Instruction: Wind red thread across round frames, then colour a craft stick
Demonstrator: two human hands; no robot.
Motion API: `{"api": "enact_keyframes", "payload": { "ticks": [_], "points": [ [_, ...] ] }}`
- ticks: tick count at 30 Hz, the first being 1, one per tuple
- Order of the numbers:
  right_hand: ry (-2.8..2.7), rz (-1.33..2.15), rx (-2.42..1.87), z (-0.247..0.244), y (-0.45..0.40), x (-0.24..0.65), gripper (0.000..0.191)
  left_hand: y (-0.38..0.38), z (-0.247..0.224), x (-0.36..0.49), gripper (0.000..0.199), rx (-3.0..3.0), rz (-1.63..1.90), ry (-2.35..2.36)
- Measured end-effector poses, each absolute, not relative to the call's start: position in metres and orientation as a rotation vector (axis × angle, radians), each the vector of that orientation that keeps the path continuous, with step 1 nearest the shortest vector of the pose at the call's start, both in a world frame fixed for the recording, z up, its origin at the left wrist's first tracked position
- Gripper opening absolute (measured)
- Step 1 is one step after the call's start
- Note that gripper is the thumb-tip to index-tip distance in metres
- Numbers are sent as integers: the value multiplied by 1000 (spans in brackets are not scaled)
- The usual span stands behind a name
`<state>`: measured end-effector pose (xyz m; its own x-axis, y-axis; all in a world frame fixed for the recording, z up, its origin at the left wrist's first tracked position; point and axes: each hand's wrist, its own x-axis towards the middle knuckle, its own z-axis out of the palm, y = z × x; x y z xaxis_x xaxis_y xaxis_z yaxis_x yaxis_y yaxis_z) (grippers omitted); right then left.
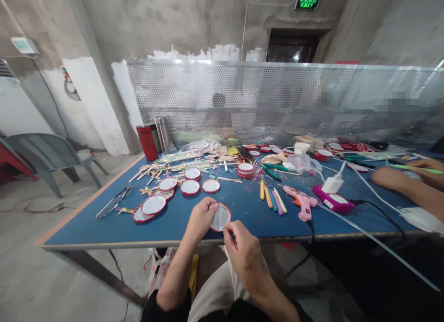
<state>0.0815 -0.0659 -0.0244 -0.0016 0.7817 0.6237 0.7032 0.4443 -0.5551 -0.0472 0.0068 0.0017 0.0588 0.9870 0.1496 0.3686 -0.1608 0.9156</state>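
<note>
A round white disc with a red rim (222,218) is held upright at the table's front edge, its pale face toward me and marked with thin lines. My left hand (200,220) pinches its left side between thumb and fingers. At the disc's lower right rim, my right hand (244,248) is closed, thumb against curled fingers; whether a small piece is in that pinch is hidden. Similar red-rimmed discs lie beyond, among them a single disc (211,186) and an overlapping one (154,205) at left. A small stack of discs (245,170) stands farther back.
Several crayon-like sticks (272,197) lie right of centre, beside a pink glue gun (301,202) and a purple power strip (333,201). Scissors (115,201) are at left. Wooden sticks (163,168) and a red bottle (147,142) are farther back. Another person's arm (409,181) reaches in from the right.
</note>
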Motion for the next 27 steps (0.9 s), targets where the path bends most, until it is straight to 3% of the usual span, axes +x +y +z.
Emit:
{"api": "enact_keyframes", "payload": {
  "ticks": [10, 27],
  "points": [
    [-1466, 519, -1336, -37, -75, 74, 19, 7, -3, -50, 21, 1563, 1144, 1320],
    [-1412, 648, -1201, -40, -75, 74, 20, 6, -5, -50, 19, 1500, 1202, 1232]
  ]
}}
